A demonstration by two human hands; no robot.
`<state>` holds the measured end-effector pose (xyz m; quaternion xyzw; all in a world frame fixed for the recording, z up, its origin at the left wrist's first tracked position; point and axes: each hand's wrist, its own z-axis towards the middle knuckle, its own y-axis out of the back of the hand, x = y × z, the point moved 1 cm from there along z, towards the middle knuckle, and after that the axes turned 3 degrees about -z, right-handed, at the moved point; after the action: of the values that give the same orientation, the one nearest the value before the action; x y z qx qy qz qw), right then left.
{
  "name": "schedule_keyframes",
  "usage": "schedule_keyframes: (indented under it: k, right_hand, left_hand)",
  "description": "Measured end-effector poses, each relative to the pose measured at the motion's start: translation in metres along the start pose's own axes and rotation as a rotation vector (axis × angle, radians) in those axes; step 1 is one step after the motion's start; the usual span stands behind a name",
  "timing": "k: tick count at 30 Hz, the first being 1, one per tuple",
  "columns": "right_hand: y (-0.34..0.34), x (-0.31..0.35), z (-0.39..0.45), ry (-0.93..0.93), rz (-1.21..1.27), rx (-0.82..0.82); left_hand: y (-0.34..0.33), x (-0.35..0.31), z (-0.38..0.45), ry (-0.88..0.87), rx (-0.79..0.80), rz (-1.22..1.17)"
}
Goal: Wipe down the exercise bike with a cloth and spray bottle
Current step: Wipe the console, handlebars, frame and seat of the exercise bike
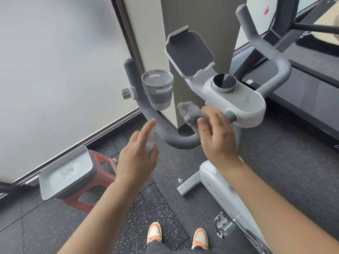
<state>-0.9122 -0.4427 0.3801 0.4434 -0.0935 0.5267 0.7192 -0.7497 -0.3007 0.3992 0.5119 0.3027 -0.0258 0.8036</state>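
The white and grey exercise bike [236, 101] stands in front of me, with a round dial, a tablet holder and grey foam handlebars [157, 125]. My right hand [216, 132] presses a grey cloth [190, 111] onto the handlebar just left of the console. My left hand [137, 154] holds a small clear spray bottle [151, 140] close under the left handlebar bend, with the index finger stretched over its top. Most of the bottle is hidden by the hand.
A grey cup [158, 90] sits in a holder clamped to the left handlebar. A grey tray [66, 173] rests on a red stool [88, 198] at the left by the glass wall. A treadmill [302, 70] stands at the right. My orange shoes [154, 233] are on the speckled floor.
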Motion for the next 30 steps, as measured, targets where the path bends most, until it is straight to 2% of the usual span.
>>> schedule_keyframes:
  k: [3,10,15,24,27,30]
  right_hand:
    - [-0.015,-0.002,-0.012,0.083,-0.099,0.105]
    - [-0.037,0.033,-0.034,0.255,-0.208,0.039]
    - [-0.063,0.064,-0.033,0.303,-0.237,0.109]
    - [-0.115,0.116,0.026,0.232,-0.532,0.415]
    - [-0.109,0.109,0.020,0.222,-0.543,0.423]
    - [-0.095,0.098,0.011,0.218,-0.436,0.385]
  left_hand:
    - [0.001,0.005,0.004,0.027,-0.024,-0.024]
    - [0.007,0.026,0.014,0.053,-0.074,-0.002]
    - [0.013,0.037,0.022,0.068,-0.098,-0.021]
    - [0.030,0.038,0.027,0.036,-0.110,-0.012]
    - [0.034,0.035,0.025,0.021,-0.113,-0.007]
    - [0.033,0.034,0.022,0.033,-0.112,-0.002]
